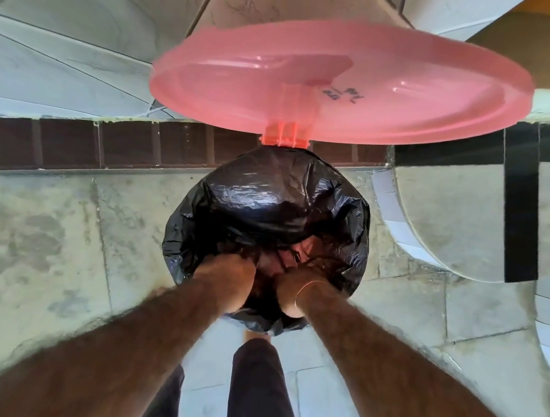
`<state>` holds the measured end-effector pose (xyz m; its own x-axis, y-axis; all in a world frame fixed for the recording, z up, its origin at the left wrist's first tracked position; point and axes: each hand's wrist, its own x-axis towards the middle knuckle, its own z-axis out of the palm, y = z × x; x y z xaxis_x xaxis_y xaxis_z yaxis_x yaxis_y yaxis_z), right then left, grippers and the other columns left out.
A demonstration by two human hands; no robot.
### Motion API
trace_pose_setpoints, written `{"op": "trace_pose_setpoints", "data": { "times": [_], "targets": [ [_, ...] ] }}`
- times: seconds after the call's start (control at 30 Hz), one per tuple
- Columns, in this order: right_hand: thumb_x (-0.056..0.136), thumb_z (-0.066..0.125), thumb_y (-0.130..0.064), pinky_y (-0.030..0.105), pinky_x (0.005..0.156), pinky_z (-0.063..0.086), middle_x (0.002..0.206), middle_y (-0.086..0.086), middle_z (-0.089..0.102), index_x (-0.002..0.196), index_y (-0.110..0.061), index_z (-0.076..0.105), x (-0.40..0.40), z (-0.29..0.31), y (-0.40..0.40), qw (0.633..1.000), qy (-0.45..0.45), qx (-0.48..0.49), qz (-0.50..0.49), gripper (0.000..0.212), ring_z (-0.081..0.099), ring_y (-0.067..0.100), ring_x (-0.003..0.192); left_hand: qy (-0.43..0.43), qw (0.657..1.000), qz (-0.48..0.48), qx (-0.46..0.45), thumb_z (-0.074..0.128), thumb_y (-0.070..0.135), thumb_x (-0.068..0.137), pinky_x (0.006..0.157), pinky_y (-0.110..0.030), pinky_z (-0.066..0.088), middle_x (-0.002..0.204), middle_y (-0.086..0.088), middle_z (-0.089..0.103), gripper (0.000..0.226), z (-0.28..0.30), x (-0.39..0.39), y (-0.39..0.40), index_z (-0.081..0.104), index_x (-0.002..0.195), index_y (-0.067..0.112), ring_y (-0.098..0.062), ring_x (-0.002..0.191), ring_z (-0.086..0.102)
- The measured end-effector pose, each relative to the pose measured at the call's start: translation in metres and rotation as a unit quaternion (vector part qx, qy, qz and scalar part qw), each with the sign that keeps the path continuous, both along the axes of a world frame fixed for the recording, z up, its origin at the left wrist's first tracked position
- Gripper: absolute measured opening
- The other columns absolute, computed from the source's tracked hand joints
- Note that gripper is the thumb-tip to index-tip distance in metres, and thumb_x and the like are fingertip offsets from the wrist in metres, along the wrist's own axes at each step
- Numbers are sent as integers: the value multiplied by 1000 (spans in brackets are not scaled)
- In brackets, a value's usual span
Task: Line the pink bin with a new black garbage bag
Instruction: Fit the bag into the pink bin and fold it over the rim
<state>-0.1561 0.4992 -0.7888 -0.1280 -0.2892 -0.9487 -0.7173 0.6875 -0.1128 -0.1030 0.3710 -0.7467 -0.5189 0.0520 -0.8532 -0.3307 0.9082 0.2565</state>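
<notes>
The pink bin stands on the floor below me, its round pink lid (341, 79) flipped up on its hinge (284, 138) at the far side. A glossy black garbage bag (267, 200) is spread over the bin's mouth and folded down over the rim, hiding the bin's body. My left hand (226, 271) and my right hand (296, 285) are both plunged into the bag's opening at the near side. Their fingers are hidden inside the black plastic; only the wrists and the heels of the hands show. A thin bangle circles my right wrist.
A pale, stained tiled floor (43, 235) surrounds the bin. A dark brown skirting strip (69, 146) runs along the wall behind it. A curved white fixture with a black band (517, 213) stands at the right. My dark trouser legs (257, 393) are just in front of the bin.
</notes>
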Motion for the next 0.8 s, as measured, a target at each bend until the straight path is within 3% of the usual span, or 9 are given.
{"op": "trace_pose_setpoints", "data": {
  "times": [0.1,0.23,0.3,0.43,0.53,0.6,0.67,0.73,0.8],
  "targets": [
    [90,47,-15,42,102,44,143,16,48,135,-11,49,-4,5,-3,999,-20,32,30,45,49,34,129,-1,993,-119,-20,47,7,87,91,-39,49,119,-11,67,34,6,10,0,62,118,9,-30,111,63],
    [85,54,-9,32,86,52,108,13,71,103,-13,68,-24,12,-23,976,42,-141,-160,24,66,30,103,131,983,-124,-41,44,9,88,87,-38,50,112,-8,68,35,12,2,-2,60,118,15,-29,104,65],
    [85,50,-3,31,91,51,112,13,70,107,-15,67,-47,8,-33,955,29,-162,-247,30,65,30,105,164,978,-118,-44,43,9,89,85,-38,50,112,-8,68,32,14,-6,-7,59,115,16,-30,103,65],
    [97,35,-7,36,100,40,131,23,58,123,3,58,-94,6,-51,963,103,-115,-220,36,54,34,121,55,993,-91,-60,46,2,88,87,-41,51,117,-15,66,33,5,-20,-24,61,116,7,-34,108,64],
    [100,29,-6,36,102,37,135,23,54,129,6,52,-103,18,-57,975,106,-92,-171,39,50,35,126,18,994,-83,-61,48,0,88,88,-42,52,118,-16,64,32,1,-21,-31,61,118,4,-35,108,63],
    [98,36,-9,35,99,42,133,22,56,128,1,54,-101,14,-52,952,92,-106,-272,37,52,34,123,15,993,-99,-59,49,1,88,88,-43,52,119,-15,63,33,2,-19,-29,60,119,6,-34,110,63],
    [94,43,-9,33,93,46,127,20,60,125,-3,58,-91,7,-47,890,52,-154,-427,35,58,32,114,26,995,-81,-48,47,2,89,88,-42,51,119,-15,63,34,5,-18,-26,60,119,9,-34,110,62],
    [93,43,-1,31,72,47,113,23,62,120,-1,60,-71,1,-39,853,-36,-137,-503,32,60,26,87,49,997,52,23,44,2,87,88,-39,52,115,-14,66,36,2,-22,-24,61,116,13,-33,108,64],
    [94,40,3,27,63,44,104,18,57,120,-3,58,-53,-4,-32,835,-103,-80,-534,32,52,15,70,27,961,246,121,41,-3,84,96,-35,50,120,-13,67,46,-3,-34,-30,60,123,12,-27,112,63]
  ]
}}
